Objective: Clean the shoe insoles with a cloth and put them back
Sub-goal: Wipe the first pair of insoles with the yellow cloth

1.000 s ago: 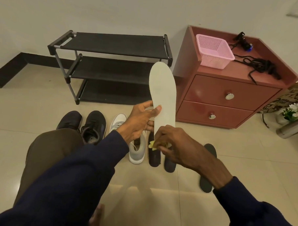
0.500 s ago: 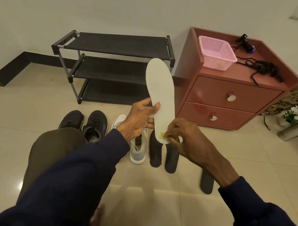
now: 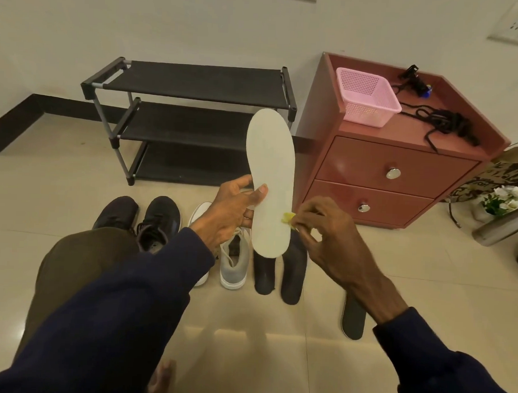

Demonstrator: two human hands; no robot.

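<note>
My left hand (image 3: 230,213) holds a white insole (image 3: 270,179) upright by its left edge, thumb on the front face. A small yellow cloth (image 3: 288,218) is pinched in my right hand (image 3: 330,238), at the insole's right edge near the heel. Below on the floor stand a pair of grey-white sneakers (image 3: 234,263) and a pair of black sneakers (image 3: 155,224). Two black insoles (image 3: 293,272) lie side by side right of the grey shoes, and a third black insole (image 3: 353,322) lies partly hidden under my right forearm.
A black three-tier shoe rack (image 3: 189,125) stands against the wall. To its right is a red two-drawer cabinet (image 3: 401,161) carrying a pink basket (image 3: 366,97) and black cords (image 3: 445,121). A vase of white flowers (image 3: 504,201) sits at the far right. My knee (image 3: 79,262) is lower left.
My right hand with the cloth has slid from the insole's lower face out to its right edge. The insole has tilted slightly left at the top.
</note>
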